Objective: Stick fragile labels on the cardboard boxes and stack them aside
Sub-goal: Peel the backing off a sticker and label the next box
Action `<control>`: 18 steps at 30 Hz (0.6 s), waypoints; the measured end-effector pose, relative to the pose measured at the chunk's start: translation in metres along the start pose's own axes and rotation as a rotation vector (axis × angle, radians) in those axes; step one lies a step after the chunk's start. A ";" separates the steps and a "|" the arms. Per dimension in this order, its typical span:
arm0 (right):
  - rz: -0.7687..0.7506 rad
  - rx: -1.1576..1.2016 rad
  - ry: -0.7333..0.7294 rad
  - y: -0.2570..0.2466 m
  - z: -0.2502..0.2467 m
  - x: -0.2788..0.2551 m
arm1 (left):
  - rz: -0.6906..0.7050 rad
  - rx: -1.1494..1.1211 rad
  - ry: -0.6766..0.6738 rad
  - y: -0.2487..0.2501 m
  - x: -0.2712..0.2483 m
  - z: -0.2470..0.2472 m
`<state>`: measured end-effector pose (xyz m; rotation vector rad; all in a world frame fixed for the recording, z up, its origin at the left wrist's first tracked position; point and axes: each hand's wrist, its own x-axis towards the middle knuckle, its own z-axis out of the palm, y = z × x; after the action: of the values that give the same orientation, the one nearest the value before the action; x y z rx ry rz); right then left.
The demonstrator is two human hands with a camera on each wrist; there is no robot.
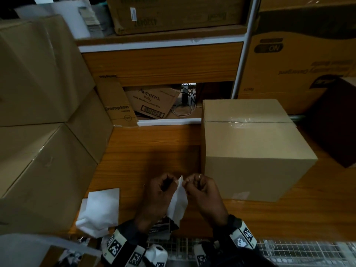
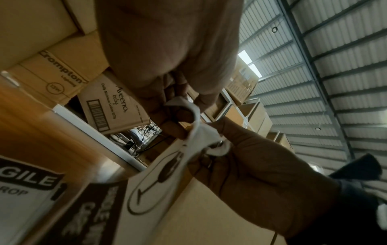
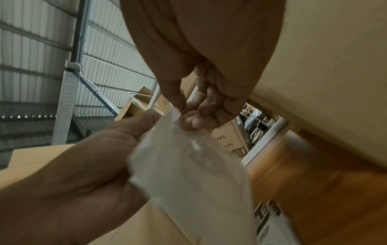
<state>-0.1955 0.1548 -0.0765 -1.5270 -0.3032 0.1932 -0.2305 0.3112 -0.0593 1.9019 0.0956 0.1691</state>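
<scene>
Both hands are raised over the near edge of the bench (image 1: pixel 154 151), working at the top corner of a label (image 1: pixel 178 199). The left hand (image 1: pixel 156 197) has its fingers curled, pinching one layer at that corner between thumb and fingertips; the right hand (image 1: pixel 204 195) pinches the other layer just beside it, so the two hands nearly touch at the top. The label hangs down between them, its white back toward the head camera. In the left wrist view the label (image 2: pixel 159 179) shows its printed face, with a wine-glass outline and dark lettering lower down; the corner is crumpled where the right hand (image 2: pixel 261 169) grips it and where the left hand (image 2: pixel 171 69) holds it. The right wrist view shows the same white sheet (image 3: pixel 188 165) between the left hand (image 3: pixel 79 174) and the right hand (image 3: pixel 205 106). A taped box (image 1: pixel 250 149) stands on the bench just right of the hands, apart from them, its top seam closed. Stacked boxes (image 1: pixel 42 112) fill the left side. Loose white backing sheets (image 1: pixel 100 211) lie on the bench left of the left wrist. Another label (image 2: pixel 23 195) reading "GILE" shows at the lower left of the left wrist view.
</scene>
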 end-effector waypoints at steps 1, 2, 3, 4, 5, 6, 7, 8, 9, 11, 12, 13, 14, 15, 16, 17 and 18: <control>-0.001 0.012 0.008 0.002 0.002 -0.001 | -0.010 0.001 0.023 0.000 -0.001 0.001; -0.002 0.022 0.015 0.003 0.004 -0.001 | -0.021 0.003 0.043 0.000 -0.001 0.002; -0.002 0.032 0.026 0.006 0.005 -0.001 | -0.034 -0.004 0.061 0.001 -0.003 0.003; -0.001 0.043 0.043 0.007 0.007 -0.001 | -0.050 -0.018 0.082 0.001 -0.004 0.005; 0.003 0.057 0.064 0.010 0.008 -0.002 | -0.070 -0.040 0.108 0.002 -0.005 0.007; 0.011 0.072 0.079 0.012 0.009 -0.002 | -0.094 -0.065 0.137 0.003 -0.006 0.009; 0.020 0.084 0.087 0.013 0.011 -0.003 | -0.119 -0.093 0.164 0.004 -0.006 0.012; 0.027 0.092 0.092 0.013 0.011 -0.003 | -0.143 -0.123 0.192 0.004 -0.007 0.014; 0.027 0.099 0.089 0.014 0.011 -0.004 | -0.163 -0.154 0.216 0.004 -0.007 0.016; 0.008 0.115 0.070 0.013 0.007 -0.004 | -0.191 -0.198 0.242 0.005 -0.007 0.016; 0.004 0.124 0.056 0.011 0.005 -0.003 | -0.194 -0.205 0.239 0.005 -0.006 0.015; 0.012 0.142 0.035 0.008 0.003 -0.003 | -0.184 -0.203 0.229 0.006 -0.007 0.013; 0.028 0.168 0.010 0.004 0.002 -0.002 | -0.161 -0.191 0.216 0.007 -0.007 0.011; 0.041 0.192 -0.012 0.001 0.002 -0.001 | -0.131 -0.175 0.200 0.008 -0.008 0.009; 0.043 0.191 -0.025 -0.002 0.002 0.001 | -0.106 -0.156 0.186 0.009 -0.008 0.008; 0.033 0.175 -0.027 -0.002 0.003 0.003 | -0.093 -0.141 0.178 0.010 -0.008 0.008; 0.012 0.146 -0.027 -0.001 0.003 0.004 | -0.090 -0.129 0.178 0.009 -0.008 0.008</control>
<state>-0.1927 0.1587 -0.0755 -1.3831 -0.2952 0.2404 -0.2368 0.2998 -0.0538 1.7475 0.2831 0.2766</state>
